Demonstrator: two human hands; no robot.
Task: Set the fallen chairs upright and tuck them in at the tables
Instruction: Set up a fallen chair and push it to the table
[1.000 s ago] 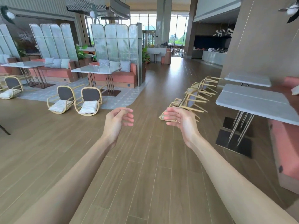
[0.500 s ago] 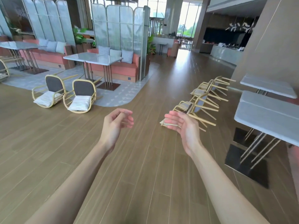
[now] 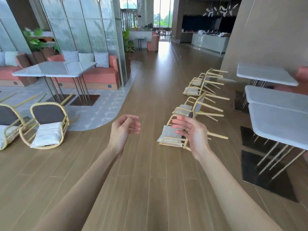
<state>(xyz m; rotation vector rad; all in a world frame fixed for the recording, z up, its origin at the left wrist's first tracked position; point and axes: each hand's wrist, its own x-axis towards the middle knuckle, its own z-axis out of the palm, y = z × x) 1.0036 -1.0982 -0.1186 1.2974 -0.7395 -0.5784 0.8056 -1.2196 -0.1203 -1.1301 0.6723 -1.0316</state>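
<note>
Both hands out and empty, the nearest fallen chair not yet touched.

Our left hand (image 3: 124,130) and right hand (image 3: 191,132) hang in the air with fingers (image 3: 180,126) loosely curled, grasping nothing; the nearest chair (image 3: 173,135) lies on its side on the floor (image 3: 150,180) just beyond the right hand, legs pointing toward the table (image 3: 280,124), with more fallen chairs (image 3: 198,87) in a row behind it and another pair (image 3: 45,127) toppled on the left. We judge the risks to be these: lifting by one thin leg could twist the frame, the loose seat cushion may slide off as the chair tips up, and the rising legs could catch the next chair, which lies close by, or strike the table base (image 3: 266,177).
</note>
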